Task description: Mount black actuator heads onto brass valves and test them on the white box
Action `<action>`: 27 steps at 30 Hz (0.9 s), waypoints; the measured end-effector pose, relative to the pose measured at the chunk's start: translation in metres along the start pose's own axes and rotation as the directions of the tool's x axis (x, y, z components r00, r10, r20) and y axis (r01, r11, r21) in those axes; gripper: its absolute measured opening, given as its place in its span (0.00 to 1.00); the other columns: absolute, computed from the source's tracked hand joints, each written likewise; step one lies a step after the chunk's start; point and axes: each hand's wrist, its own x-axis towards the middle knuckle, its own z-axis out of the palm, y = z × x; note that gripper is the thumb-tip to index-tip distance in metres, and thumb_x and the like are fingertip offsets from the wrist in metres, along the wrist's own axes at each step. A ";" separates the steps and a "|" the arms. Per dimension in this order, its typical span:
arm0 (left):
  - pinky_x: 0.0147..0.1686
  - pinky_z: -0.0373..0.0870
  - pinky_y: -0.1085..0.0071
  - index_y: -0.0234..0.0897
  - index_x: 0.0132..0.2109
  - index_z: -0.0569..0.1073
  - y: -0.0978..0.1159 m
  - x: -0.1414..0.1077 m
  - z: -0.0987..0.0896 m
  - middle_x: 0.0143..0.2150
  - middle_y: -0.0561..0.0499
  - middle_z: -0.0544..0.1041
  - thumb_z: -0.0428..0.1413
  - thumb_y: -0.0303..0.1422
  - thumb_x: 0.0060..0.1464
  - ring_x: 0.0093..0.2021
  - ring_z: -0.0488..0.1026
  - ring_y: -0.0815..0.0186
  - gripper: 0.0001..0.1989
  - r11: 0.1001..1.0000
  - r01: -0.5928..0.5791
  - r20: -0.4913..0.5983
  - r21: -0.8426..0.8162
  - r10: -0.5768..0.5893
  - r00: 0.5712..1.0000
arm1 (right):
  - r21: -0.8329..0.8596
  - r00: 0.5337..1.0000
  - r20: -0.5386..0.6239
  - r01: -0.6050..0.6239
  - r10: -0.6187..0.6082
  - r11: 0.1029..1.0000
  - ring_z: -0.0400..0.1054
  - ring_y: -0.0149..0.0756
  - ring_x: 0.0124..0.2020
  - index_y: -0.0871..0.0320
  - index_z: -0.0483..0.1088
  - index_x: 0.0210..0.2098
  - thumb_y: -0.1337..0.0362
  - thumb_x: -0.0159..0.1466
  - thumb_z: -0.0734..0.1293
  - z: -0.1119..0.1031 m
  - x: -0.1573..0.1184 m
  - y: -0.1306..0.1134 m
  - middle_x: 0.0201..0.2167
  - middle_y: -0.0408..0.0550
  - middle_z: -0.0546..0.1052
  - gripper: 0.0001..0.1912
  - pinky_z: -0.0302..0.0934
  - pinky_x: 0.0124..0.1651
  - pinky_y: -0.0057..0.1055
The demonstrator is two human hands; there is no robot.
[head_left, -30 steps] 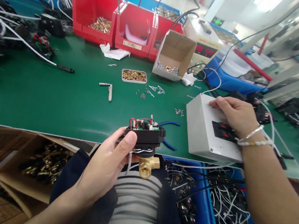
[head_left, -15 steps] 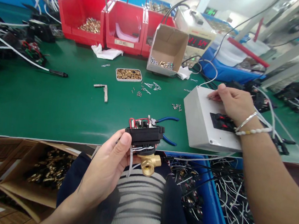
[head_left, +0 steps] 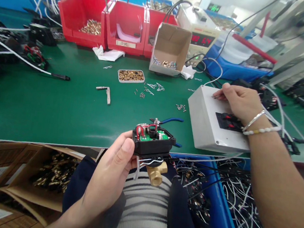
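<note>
My left hand [head_left: 116, 164] is closed around the side of a motorized valve [head_left: 152, 148], held above my lap at the table's front edge. Its black housing is open on top, showing a green circuit board [head_left: 163, 134] and red wires; a brass valve body [head_left: 156, 174] hangs below, with a metal clip [head_left: 151, 161] between. My right hand [head_left: 237, 101] rests over a grey control box [head_left: 207, 127]. Its fingers are pinched at a small metal toggle switch [head_left: 214, 96] on the top face, mostly covered by the fingertips. Blue-handled pliers [head_left: 171, 119] lie behind the valve, partly hidden.
On the green table [head_left: 73, 113] lie an angled metal tool [head_left: 107, 94], loose clips [head_left: 150, 88], small screws [head_left: 181, 107] and a tray of brass parts [head_left: 131, 76]. Red bins [head_left: 81, 36], a cardboard box [head_left: 167, 70] and a power supply [head_left: 198, 24] stand behind. Blue crates [head_left: 220, 215] sit below.
My left hand has moved slightly right and tilted the valve, so more of the circuit board shows. My right hand stays at the grey box. The power supply's red display reads differently.
</note>
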 end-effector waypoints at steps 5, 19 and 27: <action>0.52 0.78 0.61 0.39 0.57 0.73 0.002 -0.003 -0.002 0.56 0.43 0.80 0.64 0.50 0.55 0.54 0.79 0.52 0.28 0.994 -0.001 -0.023 0.111 0.004 1.000 | -0.019 1.000 -0.004 -0.018 0.018 1.000 0.66 0.23 0.29 0.71 0.79 0.35 0.66 0.73 0.62 0.000 -0.001 -0.003 0.34 0.57 0.80 0.18 0.60 0.39 0.22; 0.41 0.79 0.73 0.45 0.54 0.71 0.009 -0.009 0.006 0.44 0.54 0.83 0.70 0.37 0.48 0.38 0.81 0.65 0.26 0.952 -0.076 -0.111 0.298 0.113 0.987 | -0.041 1.000 0.004 -0.005 0.005 0.999 0.67 0.23 0.31 0.69 0.79 0.35 0.66 0.72 0.63 0.000 0.001 0.001 0.34 0.57 0.80 0.15 0.61 0.40 0.23; 0.45 0.79 0.74 0.45 0.54 0.73 0.009 -0.007 0.001 0.45 0.55 0.83 0.70 0.34 0.49 0.42 0.82 0.64 0.25 0.933 -0.165 -0.002 0.320 0.175 0.985 | -0.076 1.000 -0.006 -0.001 0.001 0.997 0.69 0.25 0.31 0.70 0.78 0.44 0.67 0.67 0.69 -0.001 0.000 -0.001 0.36 0.55 0.81 0.11 0.62 0.44 0.26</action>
